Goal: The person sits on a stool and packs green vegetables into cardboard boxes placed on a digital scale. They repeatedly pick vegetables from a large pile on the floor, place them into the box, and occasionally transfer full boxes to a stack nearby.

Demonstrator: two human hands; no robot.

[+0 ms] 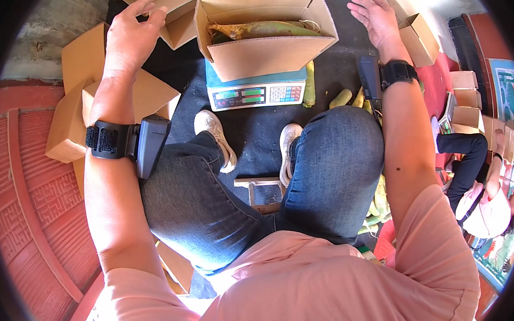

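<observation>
An open cardboard box point(272, 58) stands on a digital scale point(256, 95) in front of me. Inside it lie long green and yellow-brown pieces that look like ears of corn in their husks point(267, 30). My left hand point(134, 36) is raised to the left of the box, fingers loosely bent, thumb apart, holding nothing. On the other side, my right hand point(372, 15) hangs in the air with its fingers stretched out and nothing in them. Neither hand touches the box. Each of my wrists carries a black strap with a dark device.
Folded-open cardboard boxes point(83, 114) crowd the left side by a red wall point(38, 195). More husked ears point(341, 98) lie right of the scale, and a pile point(380, 203) sits beside my right leg. Another person point(486, 212) sits at far right near other boxes.
</observation>
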